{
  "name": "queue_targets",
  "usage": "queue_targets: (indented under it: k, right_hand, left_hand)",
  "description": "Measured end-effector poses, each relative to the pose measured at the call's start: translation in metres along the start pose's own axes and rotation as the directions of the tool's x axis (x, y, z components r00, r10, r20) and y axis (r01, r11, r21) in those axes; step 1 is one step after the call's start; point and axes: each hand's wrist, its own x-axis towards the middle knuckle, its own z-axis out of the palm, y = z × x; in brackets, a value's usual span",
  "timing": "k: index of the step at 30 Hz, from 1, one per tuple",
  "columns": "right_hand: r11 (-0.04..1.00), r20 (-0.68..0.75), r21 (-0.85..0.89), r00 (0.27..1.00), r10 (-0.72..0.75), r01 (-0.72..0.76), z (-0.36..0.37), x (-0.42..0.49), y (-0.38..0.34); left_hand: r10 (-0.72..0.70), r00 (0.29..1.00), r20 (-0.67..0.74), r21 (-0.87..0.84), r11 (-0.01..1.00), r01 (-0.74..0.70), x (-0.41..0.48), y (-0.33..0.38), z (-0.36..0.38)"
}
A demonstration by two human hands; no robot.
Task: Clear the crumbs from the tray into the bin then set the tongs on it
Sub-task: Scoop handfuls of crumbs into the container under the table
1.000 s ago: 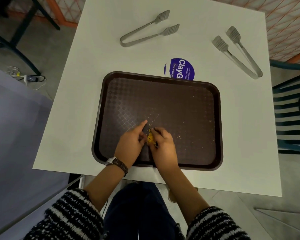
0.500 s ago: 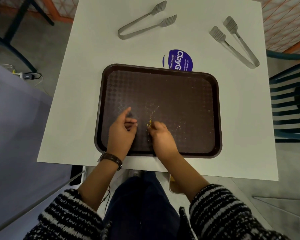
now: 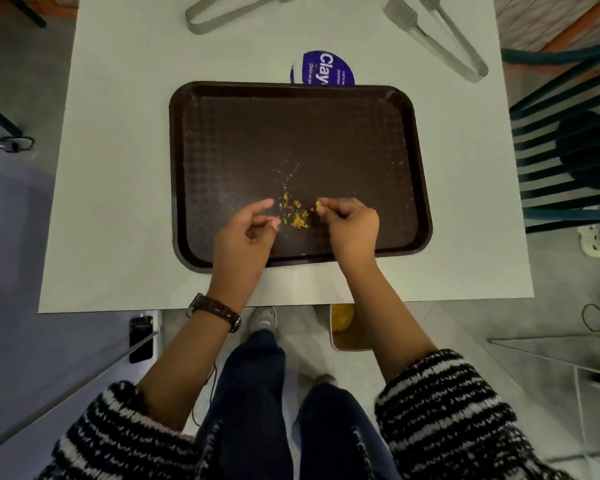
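Loosely curled and holding nothing, the grip of the left hand (image 3: 246, 233) hovers over the tray (image 3: 222, 161), fingertips just at nine o'clock of the crumbs (image 3: 297, 216). At three o'clock of that yellow pile, the right hand (image 3: 352, 225) pinches a crumb between its fingertips. Gathering looks to be the step in hand; next the heap must be lifted or tipped toward the bin (image 3: 343, 327) on the floor at six o'clock, below the desk (image 3: 118, 168) edge. Both tongs, one pair (image 3: 222, 12) at eleven o'clock and the other (image 3: 440, 43) at one, lie untouched.

Dark brown tray (image 3: 361, 133) – textured plastic, matt white table (image 3: 125, 168), brushed metal tongs (image 3: 440, 43)
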Motion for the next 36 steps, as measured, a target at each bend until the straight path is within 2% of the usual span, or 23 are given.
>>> queue_targets:
  k: [3, 6, 10, 16, 20, 24, 27, 29, 32, 34, 36]
  right_hand:
    - [0.999, -0.001, 0.045, 1.0, 0.008, -0.007, -0.038, -0.022, 0.009]
    - [1.0, 0.017, -0.003, 0.999, 0.029, -0.029, -0.078, -0.05, 0.032]
    - [0.993, 0.033, 0.059, 0.994, 0.103, -0.105, -0.122, -0.086, 0.084]
    - [0.961, 0.074, 0.083, 0.964, 0.257, -0.263, -0.135, -0.107, 0.208]
    - [0.911, 0.037, -0.038, 0.91, 0.413, -0.411, -0.103, -0.085, 0.316]
    - [0.873, 0.009, -0.089, 0.876, 0.482, -0.48, -0.067, -0.05, 0.401]
    - [0.837, 0.082, -0.223, 0.846, 0.527, -0.5, -0.046, -0.033, 0.448]
    - [0.83, 0.156, -0.219, 0.821, 0.549, -0.513, -0.039, -0.024, 0.473]
    - [0.823, 0.211, -0.188, 0.796, 0.567, -0.536, -0.032, -0.02, 0.499]
    - [0.826, 0.157, -0.178, 0.813, 0.561, -0.535, -0.029, -0.019, 0.51]
    - [0.849, 0.147, -0.117, 0.836, 0.528, -0.516, -0.027, -0.023, 0.514]
  left_hand:
    - [0.041, 0.983, 0.177, -0.001, 0.999, -0.041, -0.028, 0.006, 0.026]
    - [0.052, 0.935, 0.352, 0.004, 0.998, -0.057, -0.062, 0.002, 0.054]
    - [0.038, 0.877, 0.478, 0.111, 0.988, -0.103, -0.101, -0.019, 0.093]
    - [-0.082, 0.892, 0.445, 0.224, 0.974, -0.022, -0.141, -0.106, 0.153]
    - [-0.183, 0.905, 0.384, 0.242, 0.966, 0.092, -0.151, -0.184, 0.193]
    - [-0.274, 0.898, 0.344, 0.254, 0.948, 0.192, -0.147, -0.254, 0.235]
    - [-0.337, 0.883, 0.328, 0.279, 0.927, 0.25, -0.138, -0.299, 0.263]
    - [-0.374, 0.873, 0.312, 0.294, 0.912, 0.286, -0.132, -0.325, 0.281]
    - [-0.461, 0.826, 0.324, 0.285, 0.88, 0.379, -0.125, -0.354, 0.31]
    - [-0.542, 0.766, 0.346, 0.276, 0.839, 0.469, -0.122, -0.365, 0.331]
    - [-0.654, 0.675, 0.342, 0.217, 0.754, 0.62, -0.124, -0.367, 0.352]
